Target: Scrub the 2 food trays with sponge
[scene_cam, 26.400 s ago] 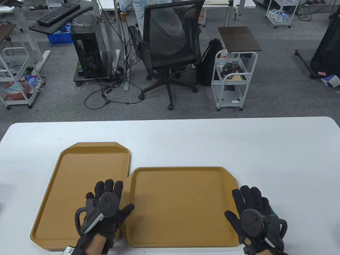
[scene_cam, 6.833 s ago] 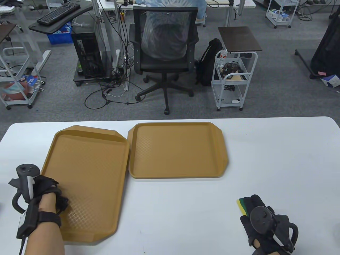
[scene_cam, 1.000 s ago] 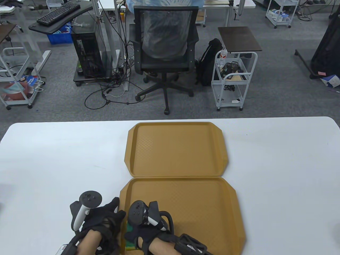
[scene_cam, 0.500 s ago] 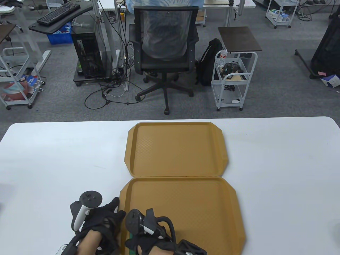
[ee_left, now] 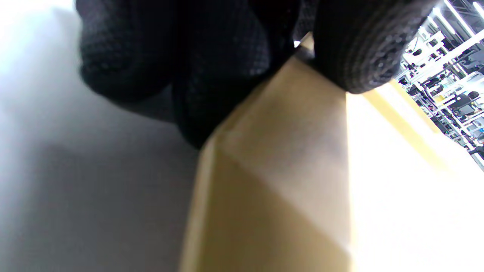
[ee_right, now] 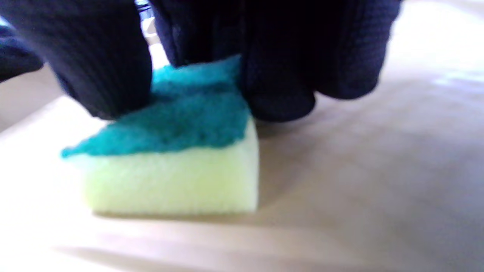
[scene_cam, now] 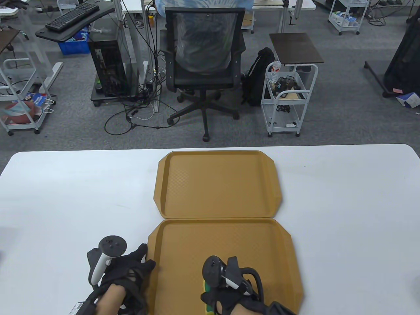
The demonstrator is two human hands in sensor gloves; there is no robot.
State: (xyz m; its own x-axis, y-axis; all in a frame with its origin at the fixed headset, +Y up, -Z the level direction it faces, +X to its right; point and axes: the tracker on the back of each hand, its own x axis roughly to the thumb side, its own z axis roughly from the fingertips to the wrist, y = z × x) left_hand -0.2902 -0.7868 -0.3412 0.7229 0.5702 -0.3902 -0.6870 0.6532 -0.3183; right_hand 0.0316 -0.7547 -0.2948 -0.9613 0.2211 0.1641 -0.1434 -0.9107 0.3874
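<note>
Two tan food trays lie on the white table, the far tray (scene_cam: pixel 216 183) touching the near tray (scene_cam: pixel 229 249). My left hand (scene_cam: pixel 146 261) holds the near tray's left rim (ee_left: pixel 264 158), with the thumb (ee_left: pixel 355 49) over the rim and the fingers (ee_left: pixel 170 56) outside it. My right hand (scene_cam: pixel 215 290) grips a yellow sponge with a green scouring top (scene_cam: pixel 206 288) and presses it flat on the near tray's front middle. In the right wrist view the fingers (ee_right: pixel 283 56) curl over the sponge (ee_right: pixel 170 181), which lies yellow side down.
The white table (scene_cam: pixel 344 213) stretches wide on both sides of the trays. Beyond its far edge stand an office chair (scene_cam: pixel 203 65) and a small white cart (scene_cam: pixel 288 98) on the carpet.
My right hand has slid the sponge to the right, from the near tray's left edge to its front middle. The left hand and both trays have stayed put.
</note>
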